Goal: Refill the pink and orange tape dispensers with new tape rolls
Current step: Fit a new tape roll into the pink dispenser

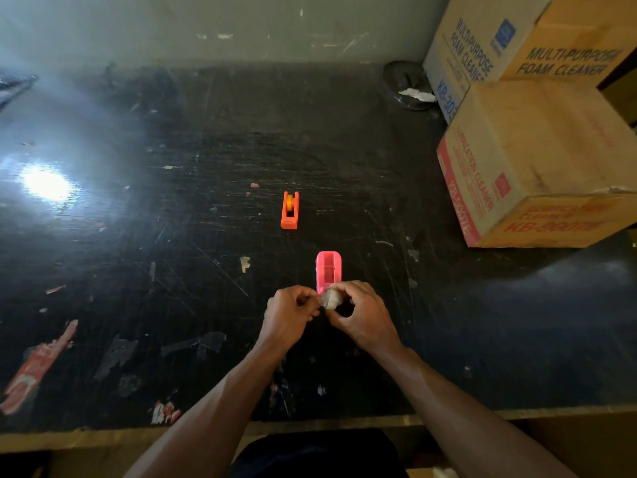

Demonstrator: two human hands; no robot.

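Note:
The pink tape dispenser (329,269) stands on the black table, its slot empty, just beyond my hands. A clear tape roll (330,299) sits between my fingers. My right hand (358,315) grips the roll from the right. My left hand (289,317) pinches at the roll's left edge, where the tape end seems to be. The orange tape dispenser (290,210) sits farther back on the table with a yellow roll core in it, apart from both hands.
Stacked cardboard boxes (531,160) fill the right back of the scratched black table (172,236). A dark round dish (406,85) with crumpled paper sits near the wall. Torn label scraps (38,367) stick near the front left edge.

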